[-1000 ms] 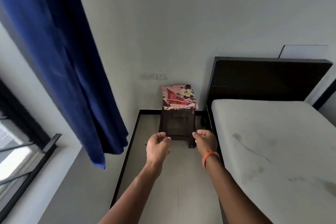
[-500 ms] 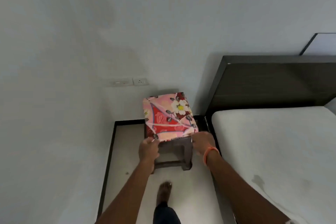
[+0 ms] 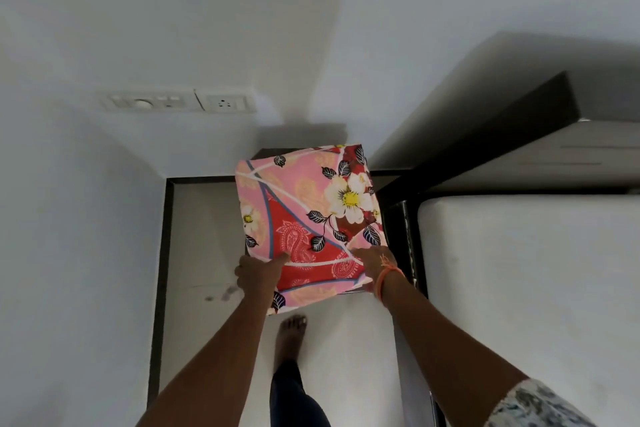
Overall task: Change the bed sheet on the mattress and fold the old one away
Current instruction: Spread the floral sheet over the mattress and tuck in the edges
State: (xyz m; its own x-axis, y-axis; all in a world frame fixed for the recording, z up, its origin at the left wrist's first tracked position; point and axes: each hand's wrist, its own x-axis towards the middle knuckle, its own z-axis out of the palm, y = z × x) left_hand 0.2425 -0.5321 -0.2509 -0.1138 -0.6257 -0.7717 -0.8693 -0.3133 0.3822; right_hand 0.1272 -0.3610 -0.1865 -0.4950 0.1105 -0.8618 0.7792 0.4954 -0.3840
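White walls (image 3: 173, 10), socket panel (image 3: 176, 101), pale floor (image 3: 201, 218)

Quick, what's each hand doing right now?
Left hand: grips the folded floral sheet at its near edge.
Right hand: holds the same sheet.

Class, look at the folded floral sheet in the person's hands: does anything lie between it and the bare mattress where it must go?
Nothing visible does. Both hands, left and right, grip the near edge of the sheet. The mattress lies just to its right, with only the dark bed frame edge between them, lower than the mattress top.
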